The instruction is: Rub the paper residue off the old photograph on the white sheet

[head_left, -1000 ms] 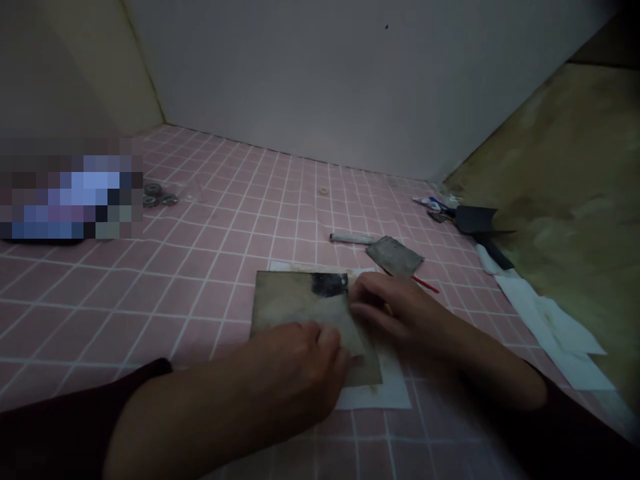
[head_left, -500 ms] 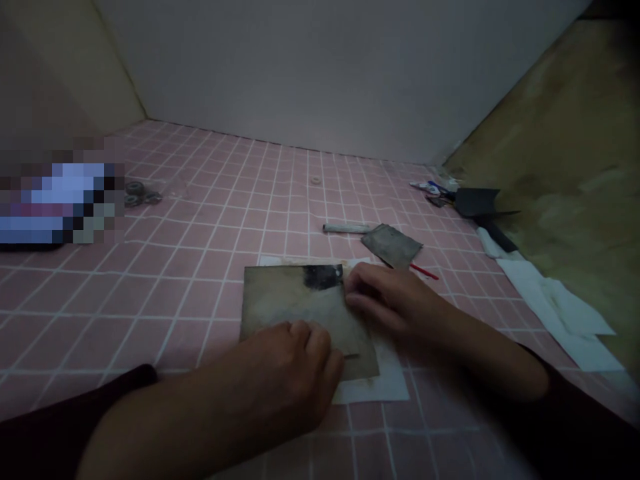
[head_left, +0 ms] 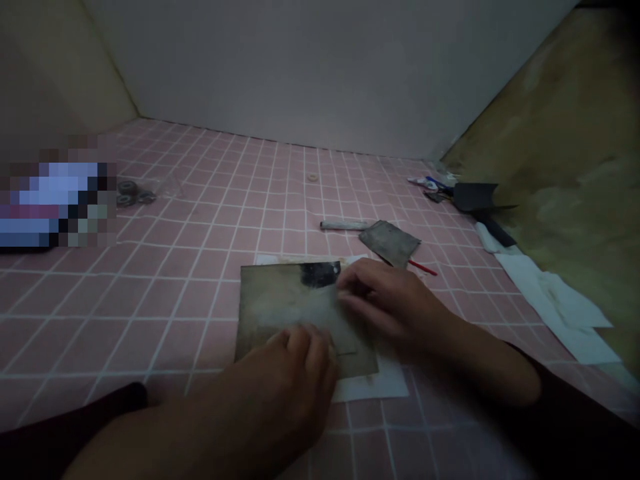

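A pink-checked desk [head_left: 200, 233] bears white paper [head_left: 393, 385] beneath a grey-brown sheet [head_left: 267, 293]. The blurred left hand [head_left: 295, 380] is over the sheet's near part, the right hand [head_left: 383, 297] at its right edge. Both grips are half-curled; whether they hold anything, I cannot tell. A grey pad [head_left: 391, 241] lies beyond.

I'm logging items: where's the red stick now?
In the head view, the red stick lies right of centre, at the near edge of the small grey sheet, beyond the right hand.
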Demonstrator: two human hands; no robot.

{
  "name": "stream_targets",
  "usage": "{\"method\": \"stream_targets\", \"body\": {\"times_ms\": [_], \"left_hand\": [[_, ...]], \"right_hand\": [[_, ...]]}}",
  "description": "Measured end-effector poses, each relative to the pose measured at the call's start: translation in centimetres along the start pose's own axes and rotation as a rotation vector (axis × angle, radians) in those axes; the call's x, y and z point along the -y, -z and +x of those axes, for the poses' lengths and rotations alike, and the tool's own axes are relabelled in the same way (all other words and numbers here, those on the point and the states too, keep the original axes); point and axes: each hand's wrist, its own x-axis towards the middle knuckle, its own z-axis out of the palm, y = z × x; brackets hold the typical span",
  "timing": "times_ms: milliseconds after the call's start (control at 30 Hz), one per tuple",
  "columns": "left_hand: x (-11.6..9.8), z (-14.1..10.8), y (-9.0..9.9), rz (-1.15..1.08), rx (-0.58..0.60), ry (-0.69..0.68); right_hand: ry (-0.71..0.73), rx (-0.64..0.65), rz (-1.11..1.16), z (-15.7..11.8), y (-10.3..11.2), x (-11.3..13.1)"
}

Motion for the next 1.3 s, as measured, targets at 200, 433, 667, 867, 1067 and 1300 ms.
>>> {"method": "stream_targets", "body": {"times_ms": [200, 433, 667, 867, 1067, 1300], "left_hand": [[0.0, 0.2, -0.3, 0.075, -0.048, 0.047], [1.6, -0.3, -1.1, -0.356, 0.061, 0.223], [4.3, -0.3, -2.3, -0.471, 0.076, 0.346], [4.6, -0.3, -2.5, -0.502, -0.007, 0.331], [5.4, 0.2, -1.7, -0.555, 0.096, 0.353], [5.6, 0.1, -1.8, -0.603, 0.132, 0.403]], "right_hand": [[0.051, 0.132, -0.046, 0.2, -1.1, 1.1], [-0.041, 0.120, -0.116, -0.2, -0.7, 1.1], [-0.063, 0.219, -0.106, -0.4, -0.2, 1.3], [0.021, 0.100, -0.063, -0.1, -1.4, 1.8], [-0.074, 0.198, -0.144, -0.5, -0.6, 1.2], [0.061, 0.152, -0.074, -0.1, -1.1, 1.6]]}}
